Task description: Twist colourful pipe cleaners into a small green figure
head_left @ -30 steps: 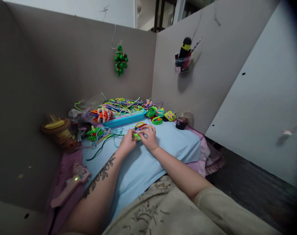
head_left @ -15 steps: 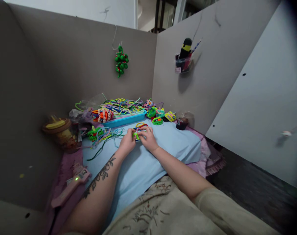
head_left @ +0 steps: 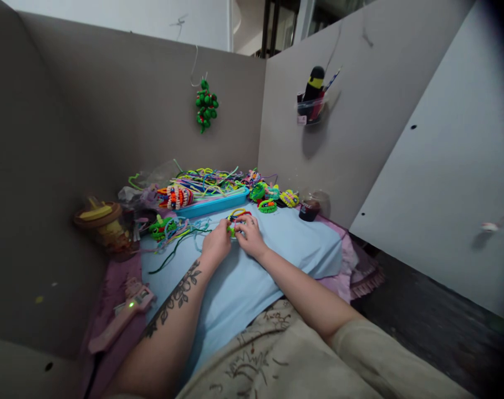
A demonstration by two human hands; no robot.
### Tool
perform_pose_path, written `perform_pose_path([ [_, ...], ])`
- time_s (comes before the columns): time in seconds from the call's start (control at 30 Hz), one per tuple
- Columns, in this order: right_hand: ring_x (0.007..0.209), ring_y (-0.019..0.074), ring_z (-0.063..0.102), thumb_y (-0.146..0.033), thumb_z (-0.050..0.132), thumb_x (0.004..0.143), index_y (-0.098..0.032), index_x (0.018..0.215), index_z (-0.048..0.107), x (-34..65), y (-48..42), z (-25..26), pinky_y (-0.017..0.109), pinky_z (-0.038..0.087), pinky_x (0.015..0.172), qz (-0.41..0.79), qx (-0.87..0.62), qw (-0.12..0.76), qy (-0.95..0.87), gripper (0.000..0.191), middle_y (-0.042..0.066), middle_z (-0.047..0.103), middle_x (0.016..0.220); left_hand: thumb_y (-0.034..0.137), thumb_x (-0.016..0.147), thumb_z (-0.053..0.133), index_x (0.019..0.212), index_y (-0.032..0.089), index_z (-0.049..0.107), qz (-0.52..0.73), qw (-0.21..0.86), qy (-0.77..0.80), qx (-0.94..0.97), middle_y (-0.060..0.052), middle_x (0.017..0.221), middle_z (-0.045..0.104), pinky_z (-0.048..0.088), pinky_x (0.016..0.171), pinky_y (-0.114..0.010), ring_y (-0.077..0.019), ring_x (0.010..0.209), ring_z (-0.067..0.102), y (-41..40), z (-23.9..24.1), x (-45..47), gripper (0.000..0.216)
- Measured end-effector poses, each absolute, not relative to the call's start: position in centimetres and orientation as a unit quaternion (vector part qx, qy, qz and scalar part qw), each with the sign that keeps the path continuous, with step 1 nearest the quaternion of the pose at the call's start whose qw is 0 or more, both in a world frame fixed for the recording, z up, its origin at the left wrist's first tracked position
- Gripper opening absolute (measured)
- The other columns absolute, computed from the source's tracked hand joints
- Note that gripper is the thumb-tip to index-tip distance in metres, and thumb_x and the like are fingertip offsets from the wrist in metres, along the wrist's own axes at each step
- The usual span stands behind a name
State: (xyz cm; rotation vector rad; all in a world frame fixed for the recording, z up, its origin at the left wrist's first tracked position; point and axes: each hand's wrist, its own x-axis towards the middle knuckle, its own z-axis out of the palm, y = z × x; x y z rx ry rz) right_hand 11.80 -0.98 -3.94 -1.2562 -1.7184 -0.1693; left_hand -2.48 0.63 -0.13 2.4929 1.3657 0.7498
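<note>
My left hand (head_left: 217,243) and my right hand (head_left: 250,236) meet over the light blue cloth (head_left: 301,244). Their fingers close on a small bright green knotted cord piece (head_left: 232,230), mostly covered by the fingertips. Just beyond the fingers, yellow and red cords (head_left: 238,212) stick out; whether they join the green piece I cannot tell. Left of my left hand lie loose blue, lilac and dark green cords (head_left: 177,244), beside a green knotted piece with red (head_left: 160,226).
Behind the hands stands a blue tray (head_left: 214,204) heaped with cords. Several knotted pieces (head_left: 267,206) and a dark cup (head_left: 309,209) sit to its right. At left are a lidded drink cup (head_left: 104,221) and a pink corded tool (head_left: 122,321) with a green light. Grey panels (head_left: 152,111) surround the table.
The fingers have shifted slightly around the green knotted cord piece, and less of it shows between them. Both hands stay in nearly the same place.
</note>
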Motion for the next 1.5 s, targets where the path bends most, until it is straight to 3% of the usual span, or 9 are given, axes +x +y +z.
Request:
perform_pose_path([
  [0.13, 0.106, 0.0218, 0.042, -0.014, 0.054, 0.074, -0.022, 0.094, 0.063, 11.8, -1.4, -3.7, 0.041, 0.032, 0.096, -0.09, -0.539, 0.506, -0.667, 0.023, 0.007, 0.051, 0.105, 0.021, 0.083, 0.039, 0.109, 0.022, 0.043, 0.283, 0.119, 0.491, 0.815, -0.008, 0.09, 0.063, 0.039, 0.062, -0.027, -0.0203, 0.076, 0.06, 1.0, -0.2, -2.5, 0.026],
  [0.27, 0.106, 0.0221, 0.042, -0.019, 0.055, 0.078, -0.024, 0.083, 0.068, 12.1, -1.4, -3.7, 0.041, 0.032, 0.096, -0.124, -0.534, 0.511, -0.662, 0.016, 0.006, 0.053, 0.104, 0.02, 0.081, 0.044, 0.105, 0.02, 0.044, 0.334, 0.177, 0.501, 0.779, -0.006, 0.091, 0.062, 0.041, 0.066, -0.026, -0.0162, 0.071, 0.059, 1.9, -0.7, -2.4, 0.024],
  [0.5, 0.11, 0.0231, 0.038, -0.019, 0.054, 0.079, -0.024, 0.084, 0.07, 12.2, -0.8, -4.4, 0.041, 0.034, 0.096, -0.118, -0.544, 0.475, -0.682, 0.017, 0.006, 0.05, 0.116, 0.017, 0.076, 0.046, 0.094, 0.019, 0.046, 0.385, 0.253, 0.431, 0.776, -0.004, 0.088, 0.06, 0.043, 0.064, -0.025, -0.0145, 0.073, 0.057, 2.8, -1.8, -2.1, 0.018],
  [0.8, 0.117, 0.0254, 0.034, -0.017, 0.05, 0.079, -0.022, 0.082, 0.066, 12.2, -0.1, -5.0, 0.046, 0.03, 0.099, -0.06, -0.56, 0.431, -0.705, 0.017, 0.008, 0.045, 0.121, 0.017, 0.076, 0.046, 0.093, 0.019, 0.046, 0.39, 0.251, 0.416, 0.783, -0.004, 0.088, 0.058, 0.043, 0.065, -0.026, -0.0143, 0.075, 0.056, 3.1, -2.2, -2.0, 0.017],
  [1.3, 0.107, 0.0221, 0.041, -0.019, 0.052, 0.078, -0.019, 0.071, 0.059, 11.6, -1.3, -3.9, 0.04, 0.033, 0.094, -0.066, -0.521, 0.489, -0.697, 0.009, 0.008, 0.049, 0.107, 0.023, 0.078, 0.048, 0.099, 0.022, 0.047, 0.328, 0.178, 0.5, 0.781, -0.004, 0.087, 0.063, 0.039, 0.062, -0.025, -0.0154, 0.071, 0.057, 1.5, -0.6, -2.3, 0.021],
  [1.5, 0.086, 0.0195, 0.045, -0.028, 0.056, 0.078, -0.019, 0.061, 0.056, 11.4, -1.8, -3.5, 0.036, 0.038, 0.08, -0.066, -0.515, 0.477, -0.709, 0.019, 0.004, 0.049, 0.078, 0.023, 0.079, 0.048, 0.098, 0.024, 0.047, 0.295, 0.147, 0.53, 0.781, -0.003, 0.087, 0.064, 0.037, 0.062, -0.025, -0.0178, 0.078, 0.059, 0.8, 0.0, -2.4, 0.02],
])
